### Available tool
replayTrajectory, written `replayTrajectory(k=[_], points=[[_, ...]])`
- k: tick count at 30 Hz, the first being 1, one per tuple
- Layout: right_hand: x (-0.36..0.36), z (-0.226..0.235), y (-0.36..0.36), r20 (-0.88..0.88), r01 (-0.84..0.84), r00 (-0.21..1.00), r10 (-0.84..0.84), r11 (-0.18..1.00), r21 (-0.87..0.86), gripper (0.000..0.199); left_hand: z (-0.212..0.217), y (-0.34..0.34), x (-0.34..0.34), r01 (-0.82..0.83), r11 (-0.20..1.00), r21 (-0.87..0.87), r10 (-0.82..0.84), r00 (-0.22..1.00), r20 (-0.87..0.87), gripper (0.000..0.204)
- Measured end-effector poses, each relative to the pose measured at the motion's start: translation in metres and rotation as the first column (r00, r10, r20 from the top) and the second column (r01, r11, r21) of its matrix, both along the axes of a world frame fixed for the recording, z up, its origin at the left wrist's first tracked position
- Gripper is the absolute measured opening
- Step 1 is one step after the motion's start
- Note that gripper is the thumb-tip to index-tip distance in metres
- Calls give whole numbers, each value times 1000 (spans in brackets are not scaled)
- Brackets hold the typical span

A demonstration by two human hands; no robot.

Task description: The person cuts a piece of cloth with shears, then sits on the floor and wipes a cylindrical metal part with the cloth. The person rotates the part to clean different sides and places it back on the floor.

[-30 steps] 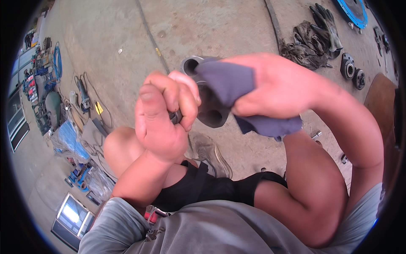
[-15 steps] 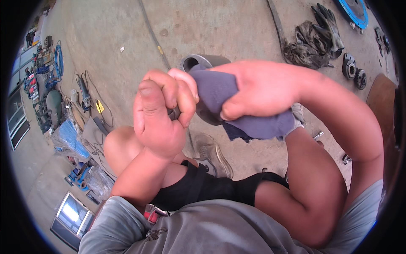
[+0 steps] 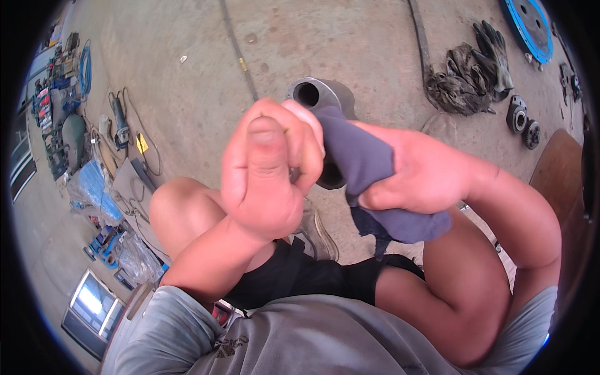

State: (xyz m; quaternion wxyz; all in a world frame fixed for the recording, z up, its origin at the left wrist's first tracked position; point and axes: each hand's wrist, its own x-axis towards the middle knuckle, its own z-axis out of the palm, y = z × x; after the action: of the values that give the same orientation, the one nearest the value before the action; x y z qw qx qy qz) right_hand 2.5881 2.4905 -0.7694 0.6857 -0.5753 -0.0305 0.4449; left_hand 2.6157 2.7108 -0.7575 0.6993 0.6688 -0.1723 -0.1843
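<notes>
A grey metal tube-like part [image 3: 340, 97] with a round bore is held up in front of me, and a second dark opening shows lower down. My left hand [image 3: 269, 165] is closed in a fist at its left side, thumb toward me. A bit of grey metal shows between those fingers; the rest of the grip is hidden. On the right, my right hand [image 3: 419, 169] pinches a purple-grey cloth [image 3: 362, 150] and lays it over the part's side. The cloth's loose, ragged end hangs below that hand and covers the middle of the part.
Dark work gloves [image 3: 494, 56] and a crumpled dirty rag [image 3: 459, 81] lie on the floor at far right, near round metal parts [image 3: 517, 115] and a blue-rimmed disc [image 3: 531, 31]. An angle grinder [image 3: 119, 122] with its cord lies left. A cable [image 3: 234, 40] runs across the floor ahead.
Both hands, the metal part and the cloth have shifted right in view. The right hand and cloth sit lower against the part, whose upper bore is more exposed.
</notes>
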Motion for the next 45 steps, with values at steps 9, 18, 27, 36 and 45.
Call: replayTrajectory(k=[9,18,27,36,45], points=[[-5,-7,-11,-105,-2,994,10,998,67,40,4,-1,3,72,997,20,-72,997,10,53],[5,-8,-1,-136,-29,990,35,999,46,35,-3,6,3,40,993,-109,-37,999,36,47],[-19,-2,-39,-93,63,993,-67,997,-53,63,-16,33,25,-189,967,-169,165,976,-143,46],[33,5,49,526,51,697,487,698,-714,46,-12,32,34,-367,919,-141,333,918,-217,42],[-15,28,59,595,-33,621,511,775,-631,43,-9,22,40,-418,903,-106,383,890,-245,44]])
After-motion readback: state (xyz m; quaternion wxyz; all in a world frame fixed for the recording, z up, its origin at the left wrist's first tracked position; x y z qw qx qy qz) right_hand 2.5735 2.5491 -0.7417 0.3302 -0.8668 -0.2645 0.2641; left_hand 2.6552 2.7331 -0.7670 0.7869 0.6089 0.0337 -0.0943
